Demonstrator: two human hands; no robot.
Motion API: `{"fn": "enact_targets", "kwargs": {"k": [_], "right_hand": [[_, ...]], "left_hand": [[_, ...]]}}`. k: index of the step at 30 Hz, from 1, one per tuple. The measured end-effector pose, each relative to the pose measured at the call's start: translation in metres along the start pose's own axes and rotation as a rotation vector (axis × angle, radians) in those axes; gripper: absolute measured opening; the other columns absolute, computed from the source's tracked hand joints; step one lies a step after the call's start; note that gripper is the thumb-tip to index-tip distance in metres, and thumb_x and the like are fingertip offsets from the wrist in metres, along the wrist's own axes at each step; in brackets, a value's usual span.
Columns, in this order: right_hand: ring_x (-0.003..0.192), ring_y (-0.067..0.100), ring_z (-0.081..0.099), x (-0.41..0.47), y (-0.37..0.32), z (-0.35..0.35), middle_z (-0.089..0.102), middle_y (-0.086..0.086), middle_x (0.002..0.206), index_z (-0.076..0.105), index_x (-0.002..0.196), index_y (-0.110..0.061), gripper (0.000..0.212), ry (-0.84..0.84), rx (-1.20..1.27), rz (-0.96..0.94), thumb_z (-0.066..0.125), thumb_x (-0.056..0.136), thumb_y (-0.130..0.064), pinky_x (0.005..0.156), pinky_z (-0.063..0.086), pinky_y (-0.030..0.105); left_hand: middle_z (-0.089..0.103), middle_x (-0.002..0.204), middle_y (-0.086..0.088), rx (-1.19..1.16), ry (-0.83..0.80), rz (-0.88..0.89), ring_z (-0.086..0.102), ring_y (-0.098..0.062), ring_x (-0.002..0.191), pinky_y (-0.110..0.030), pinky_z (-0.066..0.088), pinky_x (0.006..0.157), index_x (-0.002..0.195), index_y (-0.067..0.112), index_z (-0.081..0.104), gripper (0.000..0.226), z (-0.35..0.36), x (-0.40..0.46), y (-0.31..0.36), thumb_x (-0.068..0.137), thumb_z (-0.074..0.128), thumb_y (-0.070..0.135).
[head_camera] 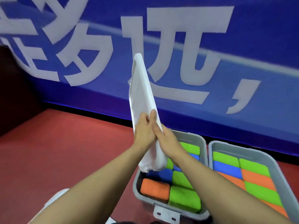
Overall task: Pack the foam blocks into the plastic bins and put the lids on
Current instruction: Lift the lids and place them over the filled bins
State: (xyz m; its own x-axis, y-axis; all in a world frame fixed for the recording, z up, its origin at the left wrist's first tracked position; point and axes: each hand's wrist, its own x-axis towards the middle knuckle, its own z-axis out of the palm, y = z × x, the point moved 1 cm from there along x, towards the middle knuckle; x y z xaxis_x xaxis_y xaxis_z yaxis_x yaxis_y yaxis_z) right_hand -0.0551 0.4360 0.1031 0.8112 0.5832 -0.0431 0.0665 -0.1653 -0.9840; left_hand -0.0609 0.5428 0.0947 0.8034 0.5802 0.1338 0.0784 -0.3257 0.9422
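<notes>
1. White flat plastic lid (pixel 142 94): thin, rectangular w/ rounded corners, seen nearly edge-on, held upright & tilted, top end up against the blue banner, bottom end low over the left bin.
2. Left hand (pixel 143 129) & right hand (pixel 163 135) meet at the lid's lower half, one on each side. Left fingers curl round its left edge; right thumb lies up along the lid's face, palm on its right edge. Both grips hold the lid betw. them.
3. Lid is off the bins, in the air above the far-left part of the left grey plastic bin (pixel 203 143).
4. Left bin holds foam blocks (pixel 184 198) in green, blue & orange, packed side by side; an orange one sits at near-left corner. Metal latch (pixel 166 213) hangs on its near wall.
5. Right grey plastic bin (pixel 212 147) stands just beside, walls nearly touching, filled w/ green, blue & orange blocks. No lid on either.
6. Both bins rest on the red floor (pixel 72 143), close to the blue banner w/ large white characters (pixel 178 54).
7. Right forearm crosses over the left bin, hiding part of its blocks. White object (pixel 55 197) at the lower left, part hidden by the left forearm; can't tell what.
</notes>
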Motion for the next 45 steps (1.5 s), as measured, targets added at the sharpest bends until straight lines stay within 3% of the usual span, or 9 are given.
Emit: {"fn": "enact_targets", "kwargs": {"k": [5,11,15,19,27,32,40,43,45], "right_hand": [[0.093,0.009,0.072,-0.097,-0.026,-0.077,0.077,-0.009,0.1,0.073,0.11,-0.025,0.025,0.234,-0.021,-0.087,0.069,0.092,-0.041,0.076,0.053,0.022],[0.093,0.015,0.072,-0.201,-0.011,-0.169,0.076,-0.006,0.099,0.072,0.111,-0.023,0.021,0.492,-0.038,-0.035,0.072,0.091,-0.014,0.079,0.059,0.028],[0.09,0.02,0.074,-0.234,0.02,-0.229,0.077,0.003,0.105,0.069,0.117,-0.015,0.025,0.632,0.082,0.023,0.07,0.092,-0.014,0.072,0.06,0.028],[0.102,0.035,0.072,-0.245,0.063,-0.282,0.074,0.013,0.114,0.067,0.123,-0.014,0.03,0.688,0.29,0.085,0.069,0.092,-0.014,0.092,0.057,0.052],[0.108,0.037,0.069,-0.252,0.181,-0.369,0.067,0.016,0.126,0.046,0.14,-0.023,0.055,0.747,0.474,0.243,0.07,0.091,-0.014,0.09,0.057,0.054],[0.11,0.038,0.068,-0.267,0.256,-0.39,0.067,0.017,0.127,0.05,0.14,-0.021,0.053,0.787,0.558,0.373,0.069,0.091,-0.02,0.089,0.056,0.051],[0.097,0.03,0.072,-0.288,0.313,-0.408,0.073,0.012,0.114,0.063,0.13,-0.01,0.039,0.936,0.275,0.571,0.071,0.093,-0.018,0.082,0.057,0.039],[0.094,0.026,0.065,-0.288,0.326,-0.404,0.068,0.006,0.11,0.06,0.123,-0.006,0.032,0.937,0.131,0.651,0.069,0.093,-0.013,0.088,0.055,0.042],[0.106,0.024,0.058,-0.287,0.334,-0.402,0.058,-0.001,0.121,0.044,0.146,-0.013,0.061,0.862,0.102,0.695,0.072,0.092,-0.013,0.095,0.049,0.04]], "left_hand": [[0.065,0.093,0.001,-0.184,-0.321,0.068,0.068,-0.015,0.09,-0.038,0.056,0.086,0.104,0.015,0.057,0.052,0.048,-0.066,0.063,0.104,0.026,0.058],[0.056,0.128,0.003,-0.259,-0.732,0.036,0.064,-0.018,0.103,-0.039,0.056,0.095,0.126,0.028,0.061,0.046,0.107,-0.135,0.095,0.106,0.029,0.054],[0.045,0.145,-0.001,-0.129,-0.587,-0.077,0.048,-0.021,0.131,-0.039,0.038,0.111,0.138,0.026,0.052,0.058,0.149,-0.143,0.055,0.095,0.045,0.064],[0.025,0.158,-0.012,0.059,-0.539,-0.243,0.037,-0.031,0.141,-0.042,0.031,0.114,0.156,0.021,0.025,0.081,0.185,-0.155,0.004,0.093,0.059,0.059],[0.053,0.142,-0.01,0.007,-0.631,-0.581,0.054,-0.031,0.126,-0.041,0.044,0.102,0.153,0.014,0.033,0.124,0.286,-0.16,-0.059,0.052,0.066,0.079],[0.029,0.154,-0.02,0.51,-0.569,-0.556,0.031,-0.037,0.142,-0.041,0.029,0.116,0.156,0.008,0.02,0.103,0.314,-0.163,-0.082,0.084,0.063,0.067],[0.058,0.135,-0.027,0.209,-0.582,-0.771,0.06,-0.044,0.119,-0.04,0.055,0.074,0.131,-0.005,0.057,0.108,0.336,-0.153,-0.153,0.046,0.078,0.057],[0.057,0.138,-0.023,0.21,-0.624,-0.741,0.061,-0.041,0.12,-0.049,0.058,0.082,0.136,0.001,0.052,0.11,0.351,-0.154,-0.184,0.043,0.073,0.056],[0.054,0.141,-0.023,0.198,-0.646,-0.72,0.057,-0.043,0.125,-0.06,0.05,0.092,0.137,0.004,0.05,0.11,0.347,-0.159,-0.167,0.042,0.072,0.053]]}}
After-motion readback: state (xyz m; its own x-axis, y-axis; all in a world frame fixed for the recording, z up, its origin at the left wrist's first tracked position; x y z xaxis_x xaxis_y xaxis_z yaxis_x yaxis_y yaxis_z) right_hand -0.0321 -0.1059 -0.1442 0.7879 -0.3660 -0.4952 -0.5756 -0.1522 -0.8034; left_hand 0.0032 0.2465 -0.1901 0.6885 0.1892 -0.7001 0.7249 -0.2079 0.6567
